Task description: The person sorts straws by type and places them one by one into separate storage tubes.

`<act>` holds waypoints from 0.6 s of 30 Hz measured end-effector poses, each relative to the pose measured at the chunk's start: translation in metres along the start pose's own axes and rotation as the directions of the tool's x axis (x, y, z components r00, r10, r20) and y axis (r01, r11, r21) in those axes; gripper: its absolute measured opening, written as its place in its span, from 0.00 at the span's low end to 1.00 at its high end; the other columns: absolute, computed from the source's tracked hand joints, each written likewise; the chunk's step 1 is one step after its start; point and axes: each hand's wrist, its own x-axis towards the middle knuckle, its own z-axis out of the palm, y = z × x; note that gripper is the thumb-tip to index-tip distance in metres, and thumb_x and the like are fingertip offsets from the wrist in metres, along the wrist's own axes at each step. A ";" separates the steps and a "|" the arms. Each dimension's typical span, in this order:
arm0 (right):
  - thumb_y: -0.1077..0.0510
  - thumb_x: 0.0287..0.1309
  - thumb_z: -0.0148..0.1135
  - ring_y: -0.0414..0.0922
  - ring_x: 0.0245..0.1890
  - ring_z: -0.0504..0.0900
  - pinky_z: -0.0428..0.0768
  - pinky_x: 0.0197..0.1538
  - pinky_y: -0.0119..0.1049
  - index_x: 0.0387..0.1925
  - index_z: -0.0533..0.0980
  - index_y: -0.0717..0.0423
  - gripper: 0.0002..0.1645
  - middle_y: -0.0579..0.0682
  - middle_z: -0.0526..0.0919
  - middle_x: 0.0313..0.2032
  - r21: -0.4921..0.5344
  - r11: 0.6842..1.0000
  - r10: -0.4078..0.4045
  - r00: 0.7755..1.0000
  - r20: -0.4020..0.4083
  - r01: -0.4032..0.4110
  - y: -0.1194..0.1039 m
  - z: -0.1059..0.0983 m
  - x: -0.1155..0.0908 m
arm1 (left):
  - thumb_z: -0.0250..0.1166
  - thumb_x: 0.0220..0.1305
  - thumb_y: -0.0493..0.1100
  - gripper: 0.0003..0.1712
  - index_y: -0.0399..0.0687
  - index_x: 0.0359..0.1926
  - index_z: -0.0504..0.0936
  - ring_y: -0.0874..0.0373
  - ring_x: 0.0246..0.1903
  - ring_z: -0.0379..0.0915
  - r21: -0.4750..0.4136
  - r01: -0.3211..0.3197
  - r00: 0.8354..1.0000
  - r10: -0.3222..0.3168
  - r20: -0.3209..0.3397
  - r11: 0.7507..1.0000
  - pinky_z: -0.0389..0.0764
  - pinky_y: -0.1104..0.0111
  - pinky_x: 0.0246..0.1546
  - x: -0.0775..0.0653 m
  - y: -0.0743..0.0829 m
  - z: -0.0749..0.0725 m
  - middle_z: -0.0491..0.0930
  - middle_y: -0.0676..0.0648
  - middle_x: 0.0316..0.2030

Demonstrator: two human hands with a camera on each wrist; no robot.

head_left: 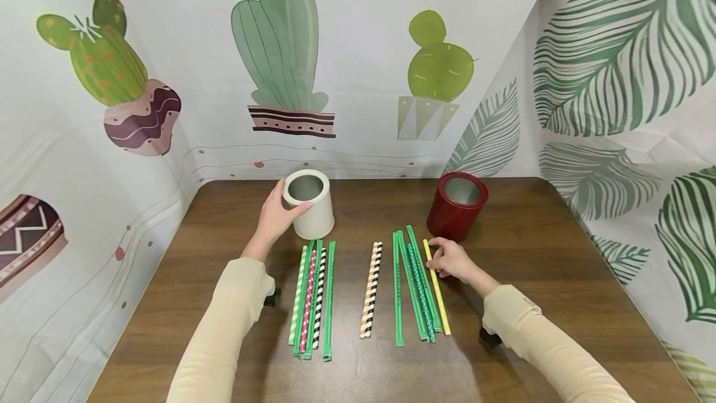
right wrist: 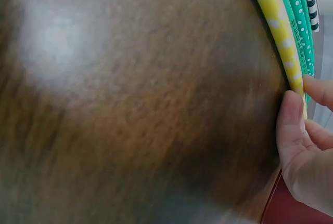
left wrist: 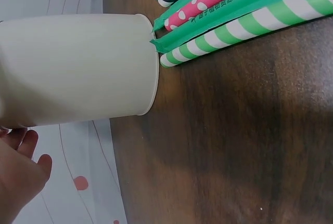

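Note:
My left hand (head_left: 278, 213) holds the white can (head_left: 316, 216) at its upper left side, the thumb lying across the front below the rim. In the left wrist view the can (left wrist: 78, 68) stands beside the ends of several straws, and only part of the hand (left wrist: 21, 174) shows. With thumb and fingers, my right hand (head_left: 452, 259) pinches the upper part of a yellow straw with white dots (head_left: 438, 294). That straw (right wrist: 278, 26) lies along the table beside green-wrapped straws (head_left: 427, 285) in the right wrist view. A dark red can (head_left: 458, 207) stands just behind the right hand.
On the left lies a bunch of striped, pink dotted and green-wrapped straws (head_left: 329, 303). Orange-striped and black-striped straws (head_left: 369, 291) lie side by side mid-table. A printed cloth (head_left: 358, 67) hangs behind the brown wooden table (head_left: 514, 222).

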 end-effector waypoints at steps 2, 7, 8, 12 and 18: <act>0.66 0.46 0.62 0.41 0.16 0.72 0.77 0.22 0.34 0.55 0.64 0.63 0.31 0.52 0.71 0.22 -0.022 1.000 0.002 1.000 -0.010 -0.003 0.000 0.002 0.001 | 0.63 0.46 0.64 0.55 0.45 0.67 0.46 0.44 0.65 0.47 -0.004 0.006 1.000 -0.006 -0.001 1.000 0.54 0.49 0.60 0.000 0.000 0.000 0.50 0.40 0.66; 0.66 0.45 0.61 0.41 0.14 0.71 0.76 0.21 0.33 0.55 0.64 0.63 0.32 0.51 0.72 0.18 -0.064 0.998 0.017 0.999 -0.041 -0.019 -0.004 0.005 0.002 | 0.63 0.46 0.64 0.56 0.47 0.68 0.45 0.44 0.65 0.47 -0.012 0.010 1.000 -0.010 0.005 1.000 0.54 0.49 0.60 0.000 -0.002 -0.001 0.50 0.40 0.66; 0.66 0.45 0.61 0.41 0.14 0.71 0.76 0.21 0.33 0.55 0.64 0.63 0.32 0.51 0.72 0.18 -0.070 0.997 0.020 0.999 -0.049 -0.023 -0.005 0.006 0.002 | 0.63 0.46 0.64 0.56 0.47 0.68 0.45 0.44 0.65 0.48 -0.013 0.009 1.000 -0.009 0.005 1.000 0.54 0.49 0.60 0.000 -0.002 0.000 0.50 0.40 0.66; 0.66 0.44 0.59 0.41 0.13 0.71 0.76 0.20 0.33 0.55 0.63 0.63 0.32 0.50 0.72 0.15 -0.110 0.994 0.019 0.997 -0.069 -0.026 -0.008 0.007 0.002 | 0.63 0.46 0.64 0.55 0.48 0.68 0.45 0.44 0.64 0.48 -0.013 0.007 1.000 -0.007 0.002 1.000 0.55 0.49 0.60 0.000 -0.002 0.001 0.50 0.40 0.66; 0.66 0.45 0.57 0.41 0.13 0.71 0.75 0.18 0.33 0.56 0.62 0.64 0.32 0.50 0.72 0.15 -0.135 0.991 0.012 0.997 -0.079 -0.022 -0.009 0.007 0.003 | 0.63 0.46 0.63 0.55 0.48 0.68 0.45 0.44 0.64 0.49 -0.015 0.008 1.000 -0.009 -0.006 1.000 0.56 0.49 0.60 0.000 0.000 0.001 0.51 0.40 0.66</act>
